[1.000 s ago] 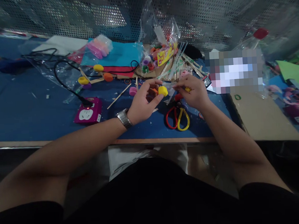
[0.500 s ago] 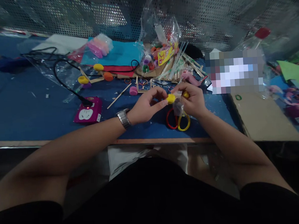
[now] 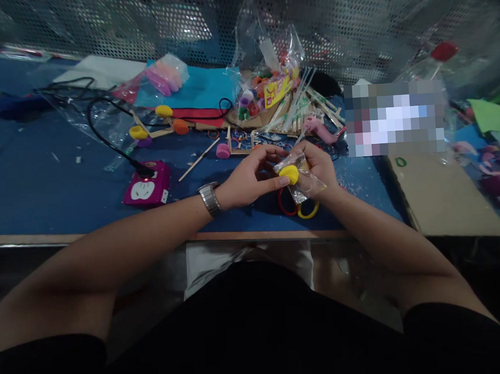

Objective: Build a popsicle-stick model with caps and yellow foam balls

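Observation:
A lump of yellow modelling clay [image 3: 289, 175] sits between my hands above the table's front part. My left hand [image 3: 249, 178], with a metal watch [image 3: 210, 199] on its wrist, pinches the clay at its left side with the thumb. My right hand [image 3: 320, 168] grips a crinkled clear plastic wrapper [image 3: 303, 192] against the clay; some of its fingers are hidden behind the plastic. Partly covered by the hands and wrapper, scissors with one red and one yellow handle loop [image 3: 308, 210] lie beneath.
Behind my hands stands a small stick frame [image 3: 241, 149] with a pink clay wheel. To the left are a purple power socket [image 3: 147, 185] and a wooden stick [image 3: 200, 159]. A pink glue gun [image 3: 320, 131] and a bag of coloured pompoms [image 3: 255, 99] lie farther back; cardboard [image 3: 441, 198] is right.
The yellow clay now shows a rounder, broader face. My right hand has shifted slightly left, and the plastic wrapper is spread wider below and around the clay.

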The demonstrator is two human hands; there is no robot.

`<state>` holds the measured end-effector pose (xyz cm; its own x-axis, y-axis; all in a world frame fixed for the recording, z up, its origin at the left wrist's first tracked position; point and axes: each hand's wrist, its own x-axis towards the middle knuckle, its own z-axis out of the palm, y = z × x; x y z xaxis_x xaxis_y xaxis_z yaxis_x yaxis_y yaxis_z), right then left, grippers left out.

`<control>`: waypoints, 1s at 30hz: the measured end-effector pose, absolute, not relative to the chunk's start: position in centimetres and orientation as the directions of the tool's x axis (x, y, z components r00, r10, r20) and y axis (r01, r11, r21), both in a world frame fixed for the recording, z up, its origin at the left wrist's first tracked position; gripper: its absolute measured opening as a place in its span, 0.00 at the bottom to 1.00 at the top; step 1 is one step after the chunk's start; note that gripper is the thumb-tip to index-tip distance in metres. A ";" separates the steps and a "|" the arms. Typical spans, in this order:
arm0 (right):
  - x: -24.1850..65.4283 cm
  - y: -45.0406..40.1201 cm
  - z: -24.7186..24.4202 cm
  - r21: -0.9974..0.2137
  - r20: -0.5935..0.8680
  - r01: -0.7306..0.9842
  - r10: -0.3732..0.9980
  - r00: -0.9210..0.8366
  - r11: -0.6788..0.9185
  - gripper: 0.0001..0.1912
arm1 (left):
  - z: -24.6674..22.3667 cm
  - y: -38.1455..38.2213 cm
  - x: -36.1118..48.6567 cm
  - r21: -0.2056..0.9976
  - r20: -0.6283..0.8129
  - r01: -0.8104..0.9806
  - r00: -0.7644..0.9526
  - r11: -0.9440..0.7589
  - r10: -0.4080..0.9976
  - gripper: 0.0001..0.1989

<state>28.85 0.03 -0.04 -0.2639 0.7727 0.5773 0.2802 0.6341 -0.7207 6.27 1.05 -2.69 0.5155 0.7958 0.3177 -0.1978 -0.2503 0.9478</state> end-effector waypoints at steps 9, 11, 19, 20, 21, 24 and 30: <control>29.2 0.5 -0.1 -0.765 0.509 0.337 0.836 -0.207 0.549 0.29 | -1.3 0.9 6.0 0.928 0.329 -0.325 0.474 -0.184 0.817 0.30; 29.6 1.0 -0.4 -0.775 0.516 0.320 0.838 -0.178 0.545 0.28 | -0.1 0.7 5.5 0.918 0.334 -0.355 0.448 -0.179 0.829 0.30; 30.3 2.9 -2.3 -0.792 0.538 0.239 0.827 -0.162 0.562 0.22 | 6.8 0.4 -2.4 0.838 0.544 -0.101 0.231 -0.536 0.807 0.32; 30.1 3.0 -2.5 -0.795 0.538 0.227 0.827 -0.165 0.562 0.21 | 7.0 0.7 -3.9 0.813 0.565 0.030 0.203 -0.581 0.800 0.30; 29.9 3.0 -2.7 -0.797 0.538 0.215 0.826 -0.168 0.564 0.21 | 7.0 1.2 -5.4 0.782 0.559 0.177 0.229 -0.598 0.797 0.30; 29.5 2.9 -2.9 -0.805 0.535 0.183 0.824 -0.188 0.565 0.22 | 5.8 3.6 -9.5 0.668 0.477 0.503 0.276 -0.548 0.835 0.27; 29.8 3.1 -2.4 -0.809 0.543 0.168 0.825 -0.158 0.564 0.25 | 1.3 10.3 -13.8 0.759 0.240 0.506 0.369 -0.410 0.898 0.38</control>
